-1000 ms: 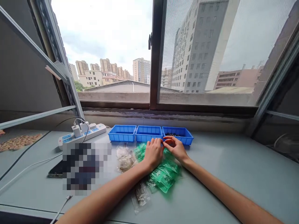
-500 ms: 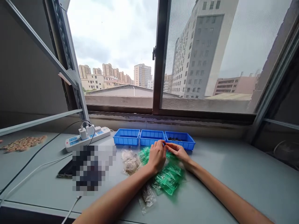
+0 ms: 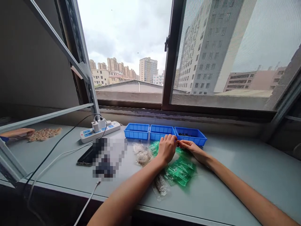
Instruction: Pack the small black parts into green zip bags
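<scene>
My left hand [image 3: 167, 147] and my right hand [image 3: 191, 149] meet fingertip to fingertip just in front of the blue bins. Both are closed in a pinch around something small and dark that the fingers mostly hide. Beneath them lies a pile of green plastic packets [image 3: 181, 171]. Clear plastic bags [image 3: 142, 154] with small pale contents rest left of my left hand, and another clear bag [image 3: 161, 186] lies under my left forearm. Small black parts [image 3: 184, 134] sit in the right blue bin [image 3: 192, 141], right behind my hands.
Two more blue bins, a left bin [image 3: 136, 135] and a middle bin [image 3: 158, 135], stand along the window wall. A white power strip [image 3: 101, 131], a phone [image 3: 86, 158] and cables lie to the left. Another person's hand [image 3: 20, 132] is beside small tan pieces [image 3: 45, 134] at far left.
The camera has turned left and tilted, so the scene sits further right. My hands stay together over the green packets. Another person's hand has come further into view at far left.
</scene>
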{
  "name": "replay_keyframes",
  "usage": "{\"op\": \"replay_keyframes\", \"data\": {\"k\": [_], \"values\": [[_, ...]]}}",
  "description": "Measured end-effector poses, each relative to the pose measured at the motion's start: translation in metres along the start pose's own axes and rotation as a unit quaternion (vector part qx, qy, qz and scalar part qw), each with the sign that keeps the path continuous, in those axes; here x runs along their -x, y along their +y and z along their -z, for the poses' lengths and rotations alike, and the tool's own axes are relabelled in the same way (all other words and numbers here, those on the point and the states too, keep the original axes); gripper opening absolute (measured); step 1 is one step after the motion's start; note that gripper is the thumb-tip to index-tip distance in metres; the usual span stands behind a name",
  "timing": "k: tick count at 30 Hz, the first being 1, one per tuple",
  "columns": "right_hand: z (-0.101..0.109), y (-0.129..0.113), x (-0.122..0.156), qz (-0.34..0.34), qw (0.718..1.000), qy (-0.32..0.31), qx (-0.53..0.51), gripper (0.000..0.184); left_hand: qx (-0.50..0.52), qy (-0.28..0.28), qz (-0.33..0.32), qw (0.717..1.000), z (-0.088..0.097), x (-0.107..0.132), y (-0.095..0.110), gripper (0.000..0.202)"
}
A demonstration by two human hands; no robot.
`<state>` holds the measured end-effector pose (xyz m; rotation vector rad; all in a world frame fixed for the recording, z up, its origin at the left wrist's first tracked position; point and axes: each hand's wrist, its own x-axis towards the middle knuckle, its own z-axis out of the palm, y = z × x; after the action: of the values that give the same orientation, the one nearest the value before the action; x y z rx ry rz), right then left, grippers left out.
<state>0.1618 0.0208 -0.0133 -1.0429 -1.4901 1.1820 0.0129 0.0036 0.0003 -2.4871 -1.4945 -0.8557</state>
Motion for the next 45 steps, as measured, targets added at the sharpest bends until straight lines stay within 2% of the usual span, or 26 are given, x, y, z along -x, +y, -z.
{"op": "replay_keyframes", "data": {"k": [3,8,14,16,20,23,27,31,37,40,45], "values": [[0.001,0.000,0.001,-0.009,1.000,0.011,-0.022,0.045,-0.007,0.003,-0.010,1.000,-0.002,0.000,-0.001,0.020],[0.005,0.008,-0.003,-0.019,0.995,0.063,-0.070,0.047,0.010,0.013,-0.001,1.000,-0.005,0.001,-0.001,0.020],[0.008,0.012,-0.008,-0.023,0.991,0.093,-0.092,0.039,0.028,0.009,0.066,0.997,-0.002,-0.002,-0.005,0.018],[0.007,0.010,-0.009,-0.022,0.991,0.100,-0.089,0.035,0.013,0.011,0.077,0.997,-0.002,-0.002,-0.007,0.017],[0.006,0.008,-0.009,-0.029,0.989,0.109,-0.093,0.029,-0.061,-0.004,0.043,0.997,-0.003,-0.003,-0.010,0.013],[0.010,0.005,-0.009,-0.021,0.987,0.128,-0.090,0.025,-0.081,-0.014,0.060,0.995,-0.002,-0.002,-0.010,0.016],[0.022,-0.001,-0.009,0.031,0.980,0.191,-0.045,0.024,-0.094,-0.033,0.073,0.992,0.001,-0.002,-0.009,0.017],[0.036,-0.002,-0.009,0.072,0.957,0.274,0.056,0.025,-0.097,-0.027,0.054,0.993,0.003,-0.002,-0.007,0.013],[0.045,-0.001,-0.008,0.142,0.919,0.324,0.174,0.023,-0.110,-0.042,0.066,0.991,0.002,-0.001,-0.005,0.019],[0.046,-0.001,-0.007,0.149,0.912,0.334,0.187,0.023,-0.106,-0.053,0.071,0.990,0.002,0.000,-0.006,0.019],[0.043,0.001,-0.007,0.127,0.941,0.267,0.165,0.026,-0.093,-0.057,0.070,0.992,0.001,0.000,-0.004,0.016]]}}
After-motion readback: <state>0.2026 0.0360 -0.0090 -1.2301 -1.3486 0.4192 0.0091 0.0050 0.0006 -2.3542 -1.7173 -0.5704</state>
